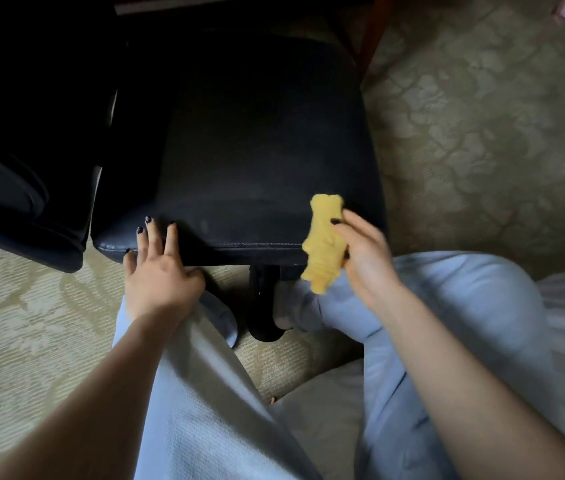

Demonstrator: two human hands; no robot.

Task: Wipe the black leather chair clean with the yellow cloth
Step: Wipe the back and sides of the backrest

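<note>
The black leather chair [260, 161] fills the upper middle of the head view, its seat facing me with a stitched front edge. My left hand [158, 268] rests on the seat's front left corner, fingers spread and straight over the edge. My right hand [365, 261] holds the bunched yellow cloth [324, 242] at the seat's front right edge; the cloth hangs down past the edge and looks blurred. The thumb presses the cloth from the right.
A second dark cushioned piece [21, 188] stands to the left of the chair. Patterned beige carpet [481, 140] surrounds everything. My legs in light blue trousers [204, 393] are in the foreground, and the chair's black base [263, 306] sits between them.
</note>
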